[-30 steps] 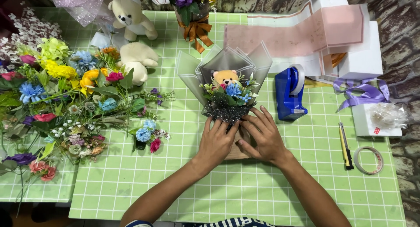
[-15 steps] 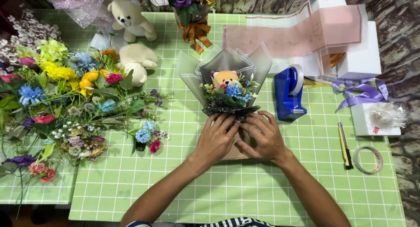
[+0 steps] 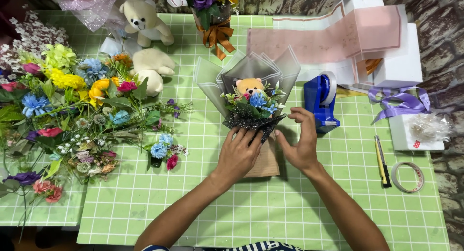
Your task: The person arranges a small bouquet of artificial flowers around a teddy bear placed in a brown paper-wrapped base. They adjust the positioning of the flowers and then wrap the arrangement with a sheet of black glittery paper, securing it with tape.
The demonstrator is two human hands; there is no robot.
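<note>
A small bouquet [image 3: 251, 103] lies on the green grid mat [image 3: 270, 202]. It has a tiny orange bear, blue flowers, black glitter mesh and grey wrapping sheets, with a brown paper base [image 3: 263, 161]. My left hand [image 3: 238, 154] presses on the lower front of the mesh and the brown base. My right hand [image 3: 300, 142] has lifted off the base, with its fingers spread and the fingertips at the right edge of the mesh.
A blue tape dispenser [image 3: 321, 102] stands just right of the bouquet. Loose artificial flowers [image 3: 72, 110] cover the left side, with two cream teddy bears [image 3: 150, 69] behind them. A utility knife [image 3: 382, 160], a tape roll [image 3: 407, 177], purple ribbon [image 3: 403, 102] and pink paper [image 3: 333, 40] lie to the right.
My right hand has moved up and to the right off the brown base, its fingers opening toward the mesh edge. My left hand stays pressed on the bouquet.
</note>
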